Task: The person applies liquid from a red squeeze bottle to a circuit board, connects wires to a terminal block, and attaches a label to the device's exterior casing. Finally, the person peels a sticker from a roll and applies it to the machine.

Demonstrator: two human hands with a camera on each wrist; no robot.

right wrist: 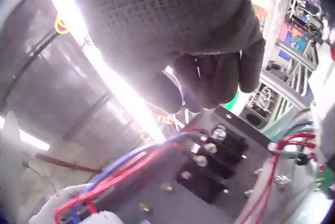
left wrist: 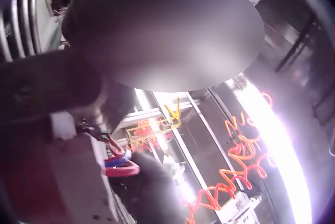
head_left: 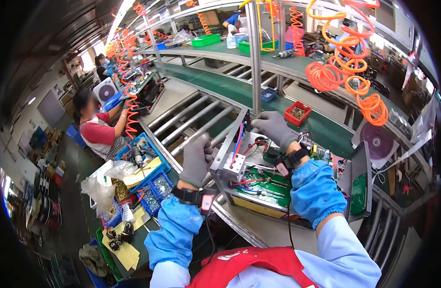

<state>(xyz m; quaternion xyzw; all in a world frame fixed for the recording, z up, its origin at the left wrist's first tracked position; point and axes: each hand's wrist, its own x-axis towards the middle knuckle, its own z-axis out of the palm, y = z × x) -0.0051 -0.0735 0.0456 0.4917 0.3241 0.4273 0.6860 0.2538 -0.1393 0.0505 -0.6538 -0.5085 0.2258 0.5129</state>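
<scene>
My gloved left hand point(head_left: 196, 161) is beside the outer face of an upright grey metal panel point(head_left: 230, 139), its fingers bent toward it. At the panel's far end is my gloved right hand point(head_left: 274, 128), with bent fingers point(right wrist: 209, 80) over the panel's edge in the right wrist view. I cannot tell whether either hand holds something small. The panel belongs to an open electrical unit with a green circuit board point(head_left: 266, 185) inside. Red and blue wires point(right wrist: 120, 166) and black screw terminals point(right wrist: 209, 169) line the panel's inner face. Blurred glove covers much of the left wrist view.
Metal rollers point(head_left: 191, 117) run beyond the unit. A red bin point(head_left: 297, 113) of small parts stands past my right hand. Left are blue bins point(head_left: 162, 185) with hardware and a power screwdriver point(head_left: 138, 156). Orange coiled hoses point(head_left: 345, 57) hang overhead. Another person point(head_left: 103, 125) works at left.
</scene>
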